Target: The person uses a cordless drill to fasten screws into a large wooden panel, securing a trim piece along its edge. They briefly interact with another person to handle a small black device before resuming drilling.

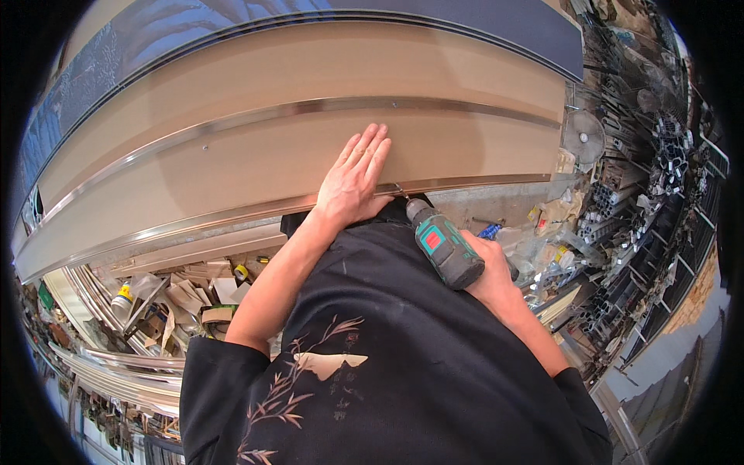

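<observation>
Wearing a black tee (418, 333) up close. Resting left hand (349, 188), fingers loosely together, on smooth beige panel (256, 164) beyond; holding teal-and-black drill (449, 252) to its shiny near trim (473, 182) with right hand (492, 275), can't tell finger pose.

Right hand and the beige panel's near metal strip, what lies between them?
In the head view, a teal-and-black power drill, held by the right hand, its drill bit pointing toward the near metal strip; whether the tip touches is unclear.

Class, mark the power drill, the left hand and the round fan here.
Power drill (444, 246): head view, on its teal-and-black body.
Left hand (349, 184): head view, on its back.
Round fan (583, 137): head view, at its centre.
</observation>
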`<state>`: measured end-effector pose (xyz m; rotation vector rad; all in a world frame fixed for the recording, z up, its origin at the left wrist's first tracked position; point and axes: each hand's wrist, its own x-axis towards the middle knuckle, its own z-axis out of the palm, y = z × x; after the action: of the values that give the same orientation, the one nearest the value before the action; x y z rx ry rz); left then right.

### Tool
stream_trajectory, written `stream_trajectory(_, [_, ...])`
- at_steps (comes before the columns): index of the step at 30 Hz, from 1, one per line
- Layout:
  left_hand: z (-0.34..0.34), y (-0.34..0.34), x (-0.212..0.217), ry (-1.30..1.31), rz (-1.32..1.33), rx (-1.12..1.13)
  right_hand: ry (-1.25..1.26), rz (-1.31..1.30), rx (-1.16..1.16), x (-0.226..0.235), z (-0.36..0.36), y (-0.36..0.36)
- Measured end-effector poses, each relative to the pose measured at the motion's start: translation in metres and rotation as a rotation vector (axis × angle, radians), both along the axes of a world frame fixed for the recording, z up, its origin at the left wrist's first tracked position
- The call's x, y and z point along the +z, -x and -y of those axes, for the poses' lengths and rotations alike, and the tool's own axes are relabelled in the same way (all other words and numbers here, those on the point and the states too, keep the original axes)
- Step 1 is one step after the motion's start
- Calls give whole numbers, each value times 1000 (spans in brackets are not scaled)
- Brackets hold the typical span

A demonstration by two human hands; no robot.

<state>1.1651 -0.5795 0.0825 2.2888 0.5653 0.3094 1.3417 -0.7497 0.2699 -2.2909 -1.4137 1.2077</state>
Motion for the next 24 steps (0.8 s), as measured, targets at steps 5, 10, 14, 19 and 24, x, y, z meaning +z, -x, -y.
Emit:
stream_trajectory(5, [4, -1, 3, 32, -7, 2, 146, 5, 34, 11, -15, -5])
stream_trajectory(10, [7, -4, -2, -43, -16, -13, 304, 132, 152, 19, -35, -10])
stream_trajectory(14, [6, -6, -2, -48, -39, -20, 404, 129, 203, 18, -43, -17])
stream_trajectory(19, [14, -4, -11, -145, -83, -33, 401, 225, 376, 13, -54, -26])
stream_trajectory(24, [4, -4, 4, -44, -57, -11, 512, 235, 414, 22, -74, -18])
